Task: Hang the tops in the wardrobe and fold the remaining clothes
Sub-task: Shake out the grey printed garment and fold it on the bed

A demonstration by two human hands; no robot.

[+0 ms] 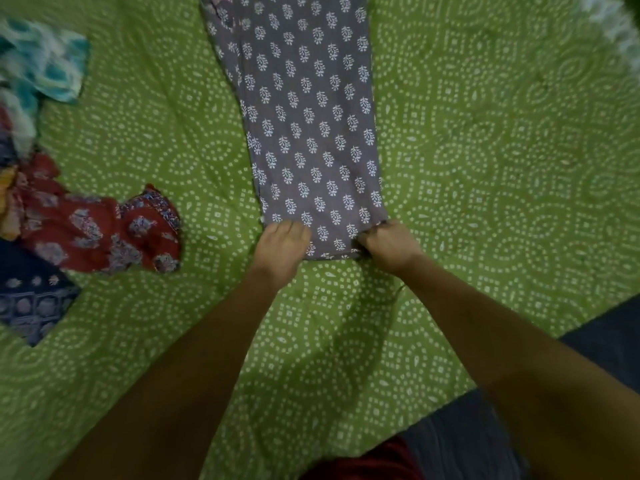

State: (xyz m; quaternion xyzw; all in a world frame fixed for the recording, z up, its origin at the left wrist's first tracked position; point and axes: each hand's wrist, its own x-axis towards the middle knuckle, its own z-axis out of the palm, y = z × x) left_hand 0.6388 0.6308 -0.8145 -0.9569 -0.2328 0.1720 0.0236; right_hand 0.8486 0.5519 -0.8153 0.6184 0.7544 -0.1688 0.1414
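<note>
Now both hands, left hand (281,244), right hand (387,244), grip grey printed garment (308,109) hem.

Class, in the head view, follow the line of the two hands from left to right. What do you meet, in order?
Red flowered garment → left hand → grey leaf-print garment → right hand → bare green bedsheet.

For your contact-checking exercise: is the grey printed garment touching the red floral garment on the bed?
Apart. The head view shows a plain strip of green bedspread between the grey printed garment and the red floral garment lying to its left.
</note>
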